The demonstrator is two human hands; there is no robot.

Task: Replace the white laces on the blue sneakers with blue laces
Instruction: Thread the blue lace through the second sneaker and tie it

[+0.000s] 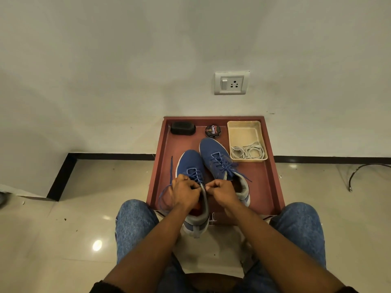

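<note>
A person seated in blue jeans works on the near blue sneaker, one of a pair standing on a low red-brown counter set against a white wall. The left hand is curled tight and pinches a blue lace at the top eyelets; the lace loops out to the left of the shoe and one loose end runs up along the counter's left side. The right hand is also curled, its fingertips pinched at the shoe's collar just across from the left hand; what it pinches is too small to make out. The sneaker's blue knit upper is already crossed by blue lacing, and its grey heel and white sole hang over the counter's near edge, between the person's knees.

The second sneaker stands just beside it to the right, toe toward the wall, with blue laces threaded and their ends trailing loose to the right. Behind it, a cream tray holds the white laces, coiled in its near end. A round black polish tin and a black brush sit along the counter's far edge. A wall socket is mounted above. A dark cable lies on the glossy tiled floor at right.
</note>
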